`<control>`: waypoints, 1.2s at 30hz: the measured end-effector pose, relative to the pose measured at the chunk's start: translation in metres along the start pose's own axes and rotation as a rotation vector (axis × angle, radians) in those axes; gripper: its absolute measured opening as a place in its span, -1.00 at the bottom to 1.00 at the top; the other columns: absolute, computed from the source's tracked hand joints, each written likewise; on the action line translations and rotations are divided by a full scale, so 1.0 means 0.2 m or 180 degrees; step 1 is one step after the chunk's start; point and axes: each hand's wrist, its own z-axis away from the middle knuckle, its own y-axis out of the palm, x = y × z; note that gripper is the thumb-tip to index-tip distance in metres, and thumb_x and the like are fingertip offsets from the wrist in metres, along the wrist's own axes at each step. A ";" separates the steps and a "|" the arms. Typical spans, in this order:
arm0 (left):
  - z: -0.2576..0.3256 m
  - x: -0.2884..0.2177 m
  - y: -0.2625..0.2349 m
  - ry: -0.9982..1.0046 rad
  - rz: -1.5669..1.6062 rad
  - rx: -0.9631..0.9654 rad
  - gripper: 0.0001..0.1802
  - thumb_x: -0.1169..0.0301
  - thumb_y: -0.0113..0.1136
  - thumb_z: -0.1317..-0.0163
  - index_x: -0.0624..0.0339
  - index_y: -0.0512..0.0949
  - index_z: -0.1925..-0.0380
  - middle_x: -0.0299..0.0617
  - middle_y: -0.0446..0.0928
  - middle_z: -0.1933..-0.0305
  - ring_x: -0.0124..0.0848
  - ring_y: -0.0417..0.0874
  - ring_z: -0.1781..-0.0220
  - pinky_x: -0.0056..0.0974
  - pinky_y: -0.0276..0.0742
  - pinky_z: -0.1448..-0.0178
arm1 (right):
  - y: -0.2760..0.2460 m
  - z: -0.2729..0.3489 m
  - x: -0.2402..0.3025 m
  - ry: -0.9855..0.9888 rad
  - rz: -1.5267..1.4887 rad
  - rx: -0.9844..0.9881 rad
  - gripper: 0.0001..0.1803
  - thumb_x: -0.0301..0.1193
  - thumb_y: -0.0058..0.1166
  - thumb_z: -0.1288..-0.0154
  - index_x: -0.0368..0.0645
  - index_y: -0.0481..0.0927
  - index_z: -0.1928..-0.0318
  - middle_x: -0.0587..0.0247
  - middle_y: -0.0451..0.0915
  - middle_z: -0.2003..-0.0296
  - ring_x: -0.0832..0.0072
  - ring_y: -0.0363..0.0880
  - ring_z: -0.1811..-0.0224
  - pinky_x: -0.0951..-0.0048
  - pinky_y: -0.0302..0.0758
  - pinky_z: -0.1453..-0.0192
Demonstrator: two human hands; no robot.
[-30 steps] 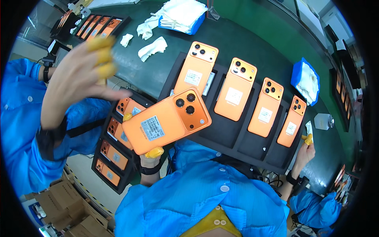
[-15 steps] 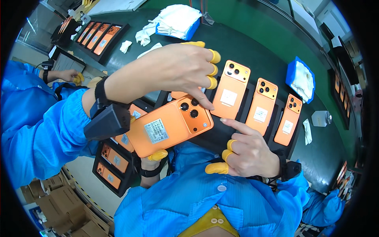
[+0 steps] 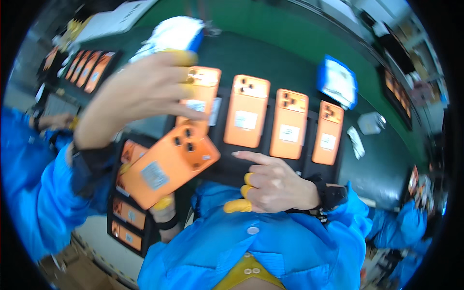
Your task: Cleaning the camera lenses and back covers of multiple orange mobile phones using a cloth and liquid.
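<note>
The orange phone tilts more steeply than half a second ago, and my left hand keeps it clamped low, above the black tray: in hand, then, not in a slot. My right hand hovers by the tray, digits apart, holding nothing I can see. And the co-worker's hand slides leftward, uncovering the first of the tray's phones; whether it grips, I can't tell. Smooth back, rounded corners, round dark lenses, pale square label; beyond, soft white cloths and a smooth green tabletop.
</note>
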 end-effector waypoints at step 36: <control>0.96 -0.48 0.34 -0.4705 0.1934 -0.5000 -0.55 0.31 0.15 -0.33 0.19 0.39 -0.18 -0.10 0.39 -0.25 -0.26 0.44 -0.28 -0.17 0.31 -0.39 | -0.37 1.03 -0.24 0.3491 0.1939 -0.1515 -0.76 -0.40 0.24 -0.08 -0.37 0.61 0.53 -0.05 0.52 0.61 0.08 0.52 0.56 0.18 0.44 0.44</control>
